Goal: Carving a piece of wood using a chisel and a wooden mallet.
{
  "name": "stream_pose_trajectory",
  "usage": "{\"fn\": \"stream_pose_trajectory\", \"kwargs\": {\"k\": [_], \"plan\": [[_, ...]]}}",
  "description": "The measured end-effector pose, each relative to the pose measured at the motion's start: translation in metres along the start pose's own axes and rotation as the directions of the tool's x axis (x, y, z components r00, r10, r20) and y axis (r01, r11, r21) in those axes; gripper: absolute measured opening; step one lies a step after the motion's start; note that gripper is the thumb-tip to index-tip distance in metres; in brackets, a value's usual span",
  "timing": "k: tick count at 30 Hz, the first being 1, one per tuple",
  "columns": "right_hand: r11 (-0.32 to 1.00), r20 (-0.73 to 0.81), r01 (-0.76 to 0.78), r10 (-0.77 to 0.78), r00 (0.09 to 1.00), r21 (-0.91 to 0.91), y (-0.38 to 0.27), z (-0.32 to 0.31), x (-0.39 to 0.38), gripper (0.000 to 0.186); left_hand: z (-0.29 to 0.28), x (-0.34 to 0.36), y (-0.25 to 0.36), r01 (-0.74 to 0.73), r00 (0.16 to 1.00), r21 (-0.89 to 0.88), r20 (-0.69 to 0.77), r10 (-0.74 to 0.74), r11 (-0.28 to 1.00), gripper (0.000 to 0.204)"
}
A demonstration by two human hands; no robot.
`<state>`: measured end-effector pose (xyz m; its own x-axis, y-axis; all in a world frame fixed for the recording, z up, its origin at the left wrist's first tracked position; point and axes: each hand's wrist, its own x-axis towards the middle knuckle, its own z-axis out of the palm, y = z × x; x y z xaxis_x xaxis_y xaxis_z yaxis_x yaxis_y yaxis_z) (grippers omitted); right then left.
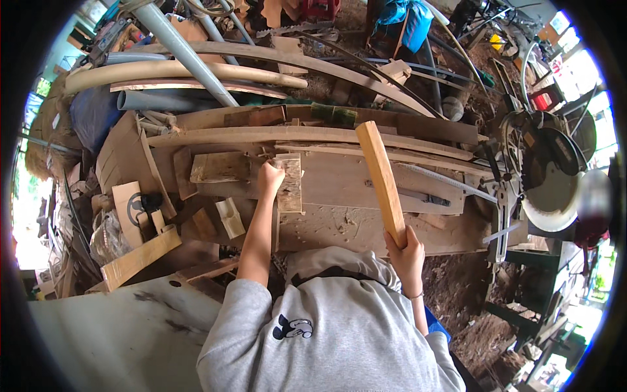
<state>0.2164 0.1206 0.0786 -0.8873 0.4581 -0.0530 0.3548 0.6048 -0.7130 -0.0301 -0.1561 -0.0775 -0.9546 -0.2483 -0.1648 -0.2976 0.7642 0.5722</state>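
Note:
My right hand (407,253) is wrapped round the lower end of a thick, pale wooden stick (379,179), which is raised at a slant above the bench. My left hand (271,176) is closed in a fist at the left edge of a rough, weathered wood block (290,186). What the fist holds, if anything, is hidden by the fingers. Left of the fist lies another weathered wood piece (221,168). A dark, narrow blade-like tool (421,196) rests on the board to the right, behind the raised stick.
A circular saw machine (552,163) stands at the right end of the bench (326,228). Long wooden strips (313,136) and grey pipes (189,55) lie across the far side. Offcuts and a long wood piece (140,258) are at the left, beside a pale sheet (117,326).

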Motion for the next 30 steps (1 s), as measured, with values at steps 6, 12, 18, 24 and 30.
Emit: {"fn": "stream_pose_trajectory", "kwargs": {"k": [6, 12, 18, 24, 30], "plan": [[0.991, -0.07, 0.097, -0.104, 0.992, -0.092, -0.005, -0.012, -0.014, 0.026, 0.009, 0.028, -0.028, -0.034, 0.998, -0.015, 0.047, 0.035, 0.999, 0.032], [0.994, -0.089, 0.073, -0.08, 0.993, -0.083, 0.005, -0.013, -0.034, 0.027, -0.026, 0.041, -0.069, -0.146, 0.843, -0.206, -0.537, 0.013, 0.968, 0.046], [0.997, -0.066, -0.018, 0.013, 0.998, -0.077, 0.029, -0.014, -0.049, 0.027, -0.016, -0.041, -0.024, -0.067, 0.986, 0.292, 0.163, 0.019, 0.954, 0.087], [0.994, -0.046, -0.022, 0.017, 0.999, -0.108, 0.036, -0.01, -0.06, 0.028, 0.002, -0.087, 0.008, 0.03, 0.985, 0.397, 0.145, -0.094, 0.917, 0.093], [0.99, -0.018, -0.043, 0.041, 0.999, -0.133, 0.032, -0.008, -0.061, 0.029, -0.023, -0.083, 0.018, -0.316, 0.911, 0.062, 0.298, 0.285, 0.947, 0.071]]}}
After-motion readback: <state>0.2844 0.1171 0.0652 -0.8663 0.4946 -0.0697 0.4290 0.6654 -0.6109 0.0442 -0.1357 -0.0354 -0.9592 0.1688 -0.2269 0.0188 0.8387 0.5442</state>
